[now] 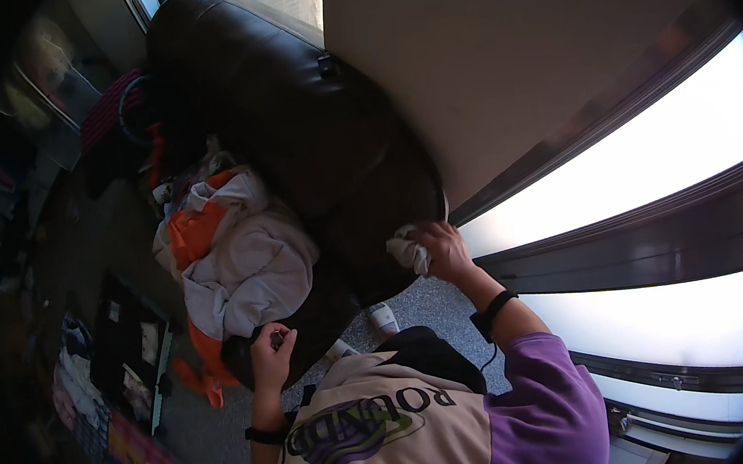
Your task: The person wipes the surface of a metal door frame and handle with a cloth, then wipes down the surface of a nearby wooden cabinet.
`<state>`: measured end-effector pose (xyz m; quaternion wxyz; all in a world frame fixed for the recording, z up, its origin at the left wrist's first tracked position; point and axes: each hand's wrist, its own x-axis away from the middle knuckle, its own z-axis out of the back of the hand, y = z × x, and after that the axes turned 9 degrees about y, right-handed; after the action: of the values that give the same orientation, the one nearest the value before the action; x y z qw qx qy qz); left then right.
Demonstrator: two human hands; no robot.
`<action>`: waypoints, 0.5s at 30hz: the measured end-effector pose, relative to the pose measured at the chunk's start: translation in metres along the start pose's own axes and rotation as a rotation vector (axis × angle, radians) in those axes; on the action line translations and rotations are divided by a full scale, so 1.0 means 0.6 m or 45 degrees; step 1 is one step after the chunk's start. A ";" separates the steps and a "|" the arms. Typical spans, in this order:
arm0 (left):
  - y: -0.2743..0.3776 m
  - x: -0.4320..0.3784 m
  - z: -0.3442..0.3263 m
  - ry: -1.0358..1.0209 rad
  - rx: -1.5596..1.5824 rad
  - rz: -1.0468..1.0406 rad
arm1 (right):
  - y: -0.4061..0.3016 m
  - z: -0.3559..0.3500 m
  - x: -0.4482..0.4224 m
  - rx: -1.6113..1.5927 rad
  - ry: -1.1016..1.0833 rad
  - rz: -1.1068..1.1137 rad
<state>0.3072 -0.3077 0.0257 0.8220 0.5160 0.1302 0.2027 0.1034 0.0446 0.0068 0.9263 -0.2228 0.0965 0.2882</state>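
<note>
A dark brown leather sofa fills the space before me. My right hand grips a crumpled whitish cloth and presses it against the sofa's near armrest. Lower left, my left hand is curled, with thumb and fingers close together, at the edge of the seat. Whether anything small sits in that hand is hard to see. Just beyond it, a heap of pale fabric with orange cloth lies on the seat. More orange cloth hangs over the front edge.
Bright glazed panels in a dark frame run along my right, beside a plain wall. On the floor at left are a dark open box holding things, and a colourful patterned item. A small black object rests on the sofa back.
</note>
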 end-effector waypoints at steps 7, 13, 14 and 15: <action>-0.016 0.014 0.038 -0.053 -0.036 0.081 | 0.032 -0.011 -0.149 0.240 0.178 -0.475; -0.026 0.023 0.063 -0.026 -0.041 0.174 | -0.012 -0.065 0.038 0.302 0.143 -0.237; -0.030 0.021 0.062 -0.023 -0.037 0.174 | -0.028 -0.063 0.070 0.295 0.025 -0.199; -0.030 0.014 0.057 -0.031 -0.006 0.146 | -0.038 -0.054 0.095 0.299 -0.092 -0.170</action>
<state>0.3330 -0.3380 0.0240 0.8119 0.5230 0.0899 0.2433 0.1615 0.0406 -0.0312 0.9659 -0.1084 0.0809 0.2206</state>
